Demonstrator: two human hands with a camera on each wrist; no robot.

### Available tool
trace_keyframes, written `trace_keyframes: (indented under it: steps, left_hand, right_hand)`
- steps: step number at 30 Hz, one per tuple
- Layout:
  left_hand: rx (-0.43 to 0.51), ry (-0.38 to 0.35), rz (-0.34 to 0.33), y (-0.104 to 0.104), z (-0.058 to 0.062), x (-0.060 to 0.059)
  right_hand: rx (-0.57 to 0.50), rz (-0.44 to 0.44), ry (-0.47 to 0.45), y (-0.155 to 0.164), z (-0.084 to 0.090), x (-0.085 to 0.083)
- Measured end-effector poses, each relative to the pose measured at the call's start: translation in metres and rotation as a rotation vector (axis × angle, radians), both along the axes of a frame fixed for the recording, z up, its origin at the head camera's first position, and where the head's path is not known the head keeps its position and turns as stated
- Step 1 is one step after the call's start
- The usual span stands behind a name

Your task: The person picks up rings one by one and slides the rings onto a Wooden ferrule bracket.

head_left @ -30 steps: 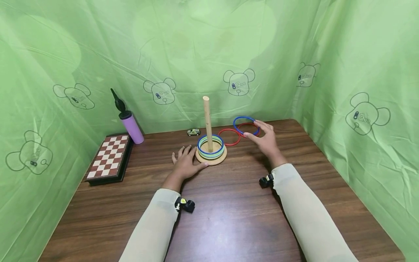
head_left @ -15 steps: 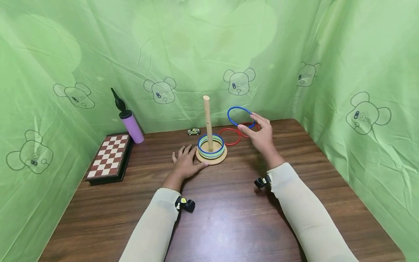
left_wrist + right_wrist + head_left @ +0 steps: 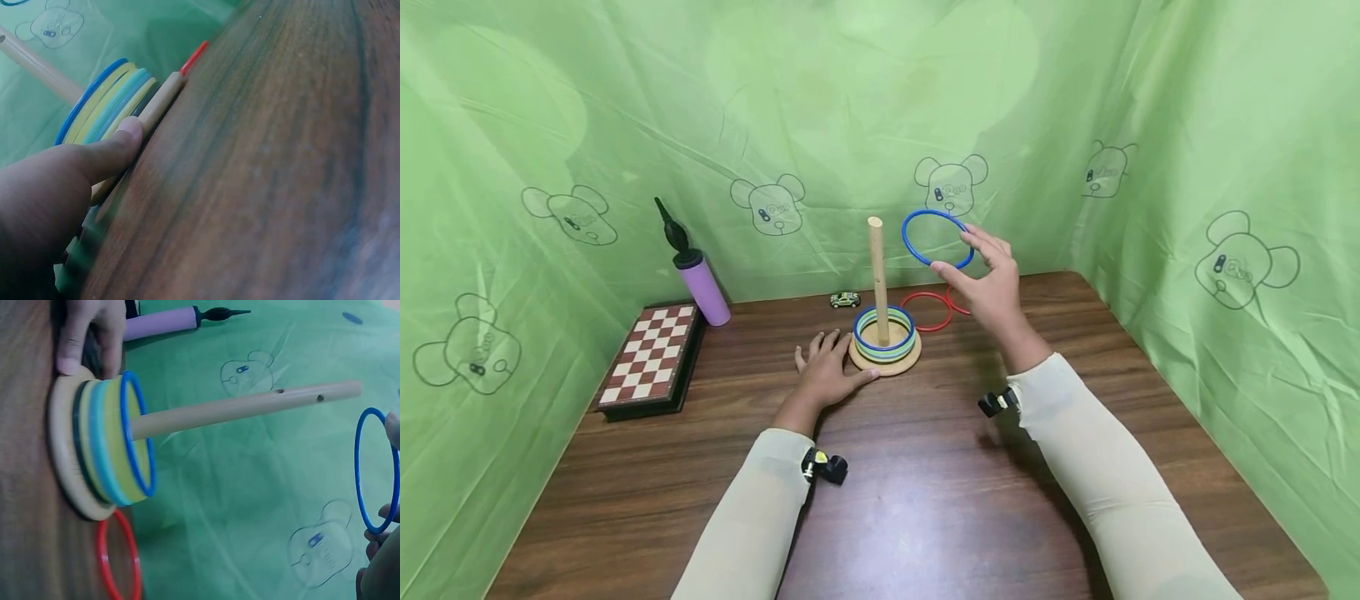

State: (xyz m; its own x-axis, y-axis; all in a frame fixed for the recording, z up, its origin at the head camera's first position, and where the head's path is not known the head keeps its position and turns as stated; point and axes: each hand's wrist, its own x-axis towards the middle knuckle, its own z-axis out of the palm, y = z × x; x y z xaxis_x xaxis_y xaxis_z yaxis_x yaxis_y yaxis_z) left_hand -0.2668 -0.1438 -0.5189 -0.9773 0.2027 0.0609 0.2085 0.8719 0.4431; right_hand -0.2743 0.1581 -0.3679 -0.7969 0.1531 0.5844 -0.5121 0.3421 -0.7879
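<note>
Near the far edge of the table point(image 3: 925, 500), the right hand point(image 3: 988, 287) pinches a blue ring point(image 3: 936, 238) up beside the peg point(image 3: 876, 275), while the flat left hand point(image 3: 827, 375) steadies the base point(image 3: 886, 363).

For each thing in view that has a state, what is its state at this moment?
Blue ring: held in the air by the right hand, right of the peg top.
Peg: upright, several rings stacked at its foot.
Wooden base: on the table, left hand touching its edge.
Red rings: flat on the table.
Chessboard: closed.
</note>
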Motion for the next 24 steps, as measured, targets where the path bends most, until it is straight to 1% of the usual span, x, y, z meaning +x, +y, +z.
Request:
trace_keyframes:
  steps: [6,8,12,17,24]
  left_hand:
    - [0.013,0.008,-0.008,0.000,-0.002,-0.001]
    - [0.026,0.006,-0.010,0.000,-0.002,-0.001]
    - [0.022,0.006,-0.007,0.000,0.001,0.000]
    - [0.000,0.001,-0.001,0.000,0.000,0.000]
    - [0.010,-0.017,-0.003,0.000,-0.002,-0.003]
  right_hand:
    - [0.017,0.057,0.034,-0.010,0.025,0.003]
    - [0.016,0.076,0.049,-0.014,0.030,0.003]
    - [0.044,0.112,0.077,-0.024,0.036,0.002]
    - [0.092,0.146,0.076,-0.034,0.032,-0.001]
    - [0.126,0.163,0.054,-0.046,0.014,-0.002]
